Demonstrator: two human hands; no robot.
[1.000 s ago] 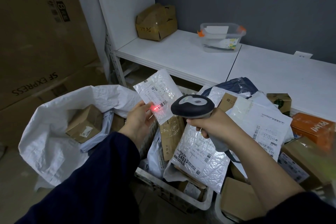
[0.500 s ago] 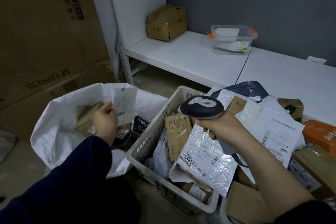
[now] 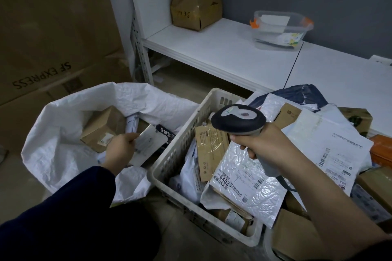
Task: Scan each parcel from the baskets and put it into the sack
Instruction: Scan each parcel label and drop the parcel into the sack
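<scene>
Over the open mouth of the sack [image 3: 63,125], my left grip [image 3: 119,151] pinches the flat white parcel [image 3: 149,144], tilted, its long axis slanting up toward the basket [image 3: 180,150]. A brown box [image 3: 101,131] and a dark packet [image 3: 166,133] lie beneath it; the sack lies open to the left. My right grip [image 3: 263,146] clasps the scanner [image 3: 237,119] above the heaped basket.
</scene>
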